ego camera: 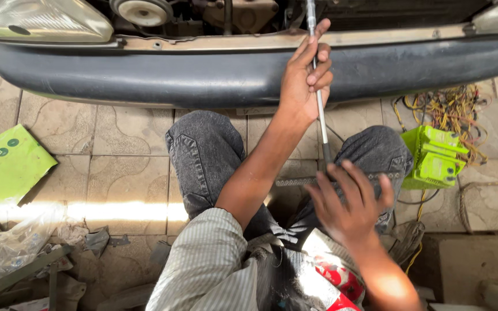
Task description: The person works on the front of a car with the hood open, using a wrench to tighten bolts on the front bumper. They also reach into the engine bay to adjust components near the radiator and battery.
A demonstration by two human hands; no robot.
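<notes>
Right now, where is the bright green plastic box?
In the head view the green plastic box sits on the tiled floor at the right, just beside the person's knee, below the car bumper and against a tangle of yellow wires.

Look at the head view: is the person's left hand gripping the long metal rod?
Yes: the left hand is wrapped around the long metal rod in front of the car bumper.
</notes>
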